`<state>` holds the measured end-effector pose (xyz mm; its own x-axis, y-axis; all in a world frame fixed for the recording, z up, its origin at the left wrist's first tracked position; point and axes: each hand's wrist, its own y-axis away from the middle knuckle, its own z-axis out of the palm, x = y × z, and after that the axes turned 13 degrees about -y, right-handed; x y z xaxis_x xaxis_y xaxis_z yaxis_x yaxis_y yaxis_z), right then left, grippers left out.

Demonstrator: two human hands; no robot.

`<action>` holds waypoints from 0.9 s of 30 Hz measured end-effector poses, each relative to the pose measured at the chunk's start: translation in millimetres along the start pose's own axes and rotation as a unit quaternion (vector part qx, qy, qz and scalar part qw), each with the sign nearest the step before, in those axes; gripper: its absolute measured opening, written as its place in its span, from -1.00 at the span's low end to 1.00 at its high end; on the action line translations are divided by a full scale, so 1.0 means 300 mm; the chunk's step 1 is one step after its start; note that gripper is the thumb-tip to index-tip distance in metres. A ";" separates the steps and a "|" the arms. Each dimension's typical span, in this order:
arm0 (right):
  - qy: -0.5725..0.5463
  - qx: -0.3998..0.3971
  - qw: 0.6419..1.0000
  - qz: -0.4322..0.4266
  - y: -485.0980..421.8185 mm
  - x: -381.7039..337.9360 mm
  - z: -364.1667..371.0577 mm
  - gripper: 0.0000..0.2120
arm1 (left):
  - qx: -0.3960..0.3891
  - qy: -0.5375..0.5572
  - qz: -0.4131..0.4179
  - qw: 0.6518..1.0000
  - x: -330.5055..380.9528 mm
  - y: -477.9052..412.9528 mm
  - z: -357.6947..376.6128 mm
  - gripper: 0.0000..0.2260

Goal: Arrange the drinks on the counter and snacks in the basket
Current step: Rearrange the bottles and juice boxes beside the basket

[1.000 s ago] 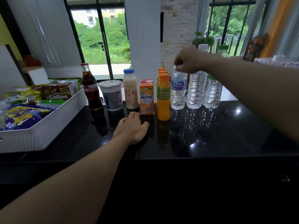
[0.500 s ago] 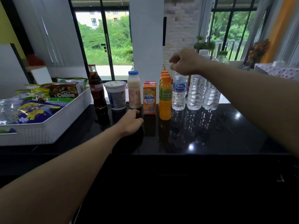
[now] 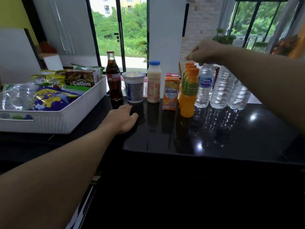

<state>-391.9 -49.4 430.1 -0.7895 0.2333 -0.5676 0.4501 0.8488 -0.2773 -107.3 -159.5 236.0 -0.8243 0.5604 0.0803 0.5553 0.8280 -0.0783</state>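
Note:
Drinks stand in a row on the black counter (image 3: 214, 138): a cola bottle (image 3: 113, 80), a white cup (image 3: 135, 87), a milky bottle (image 3: 153, 82), an orange juice carton (image 3: 170, 93), orange juice bottles (image 3: 188, 93) and clear water bottles (image 3: 204, 85). My right hand (image 3: 204, 52) hovers above the water bottles with loosely curled fingers, holding nothing. My left hand (image 3: 123, 119) rests flat on the counter in front of the cup. A white basket (image 3: 54, 119) at the left holds snack packets and a Collon box (image 3: 80, 78).
Behind the drinks are a white pillar (image 3: 165, 33) and large windows. The counter's front edge runs across the middle of the view, with dark space below. A plant and other items stand at the far right behind the water bottles.
My right hand has let go of the water bottle's cap and lifted a little above it. My left hand has stayed on the counter. The view has shifted closer.

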 end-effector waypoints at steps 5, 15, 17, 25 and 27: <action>0.028 -0.034 0.998 0.036 -0.017 -0.030 0.014 -0.68 | 0.013 -0.003 0.010 1.000 -0.001 0.002 0.007 -0.40; 0.034 0.000 0.999 0.024 -0.026 -0.028 0.028 -0.73 | 0.021 -0.010 0.020 1.000 0.000 0.004 0.004 -0.48; 0.036 0.005 0.999 0.024 -0.026 -0.032 0.031 -0.73 | 0.019 -0.011 0.017 1.000 -0.003 0.004 0.005 -0.48; 0.032 0.022 0.999 0.015 -0.014 -0.021 0.029 -0.69 | 0.021 -0.009 0.015 1.000 0.001 0.004 0.002 -0.49; 0.031 0.017 0.999 0.007 -0.002 -0.022 0.024 -0.67 | 0.017 -0.009 0.014 1.000 0.002 0.003 0.000 -0.47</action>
<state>-383.9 -55.0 428.5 -0.8070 0.2755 -0.5224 0.4744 0.8292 -0.2955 -107.3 -158.3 236.1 -0.8106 0.5826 0.0593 0.5742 0.8106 -0.1149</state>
